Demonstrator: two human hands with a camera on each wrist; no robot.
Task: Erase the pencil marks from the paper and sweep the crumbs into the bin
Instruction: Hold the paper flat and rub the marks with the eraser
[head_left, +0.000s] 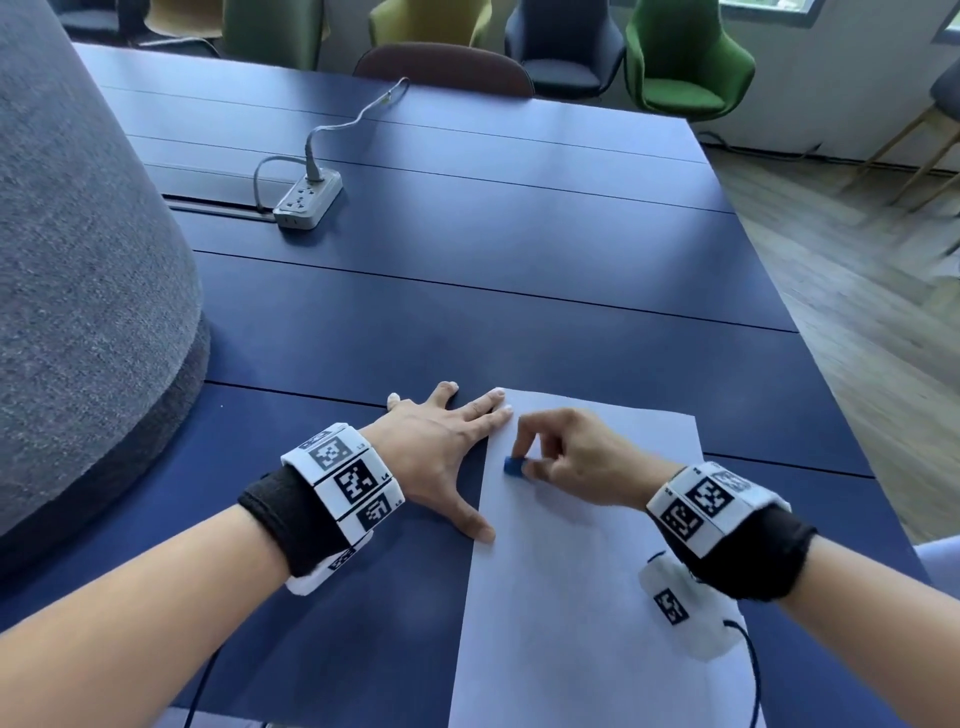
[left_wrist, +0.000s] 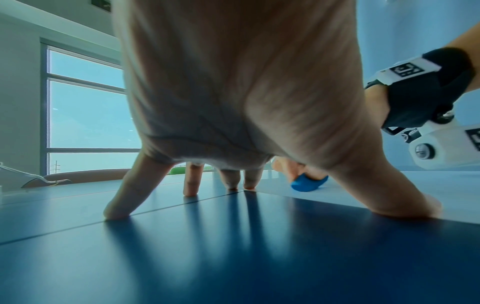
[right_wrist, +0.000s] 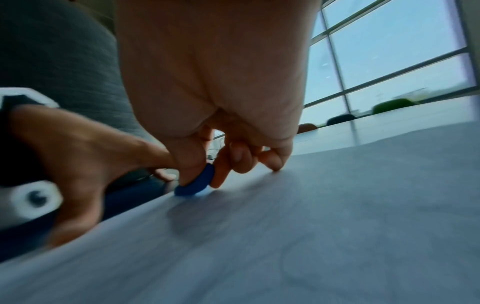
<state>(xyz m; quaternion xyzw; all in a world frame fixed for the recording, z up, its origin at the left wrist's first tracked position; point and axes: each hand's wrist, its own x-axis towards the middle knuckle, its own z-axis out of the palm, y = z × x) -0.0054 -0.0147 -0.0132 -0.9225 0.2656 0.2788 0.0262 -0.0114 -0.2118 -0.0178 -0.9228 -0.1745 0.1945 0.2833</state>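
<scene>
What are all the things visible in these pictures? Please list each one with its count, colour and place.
Flat rectangular sheet of paper: one, white, on the table near the front edge, under both hands.
Small block eraser: one, blue, on the paper near its left edge, pinched by the right hand.
Long panelled table: one, dark blue, fills the middle.
Plastic power strip: one, grey, on the table's far left, cable running away.
Upholstered chairs: several, green, dark and brown, beyond the far edge.
Large fabric-covered rounded form: one, grey, at the left.
Left hand: one, fingers spread flat, pressing the paper's left edge.
Right hand: one, pinching the eraser.
</scene>
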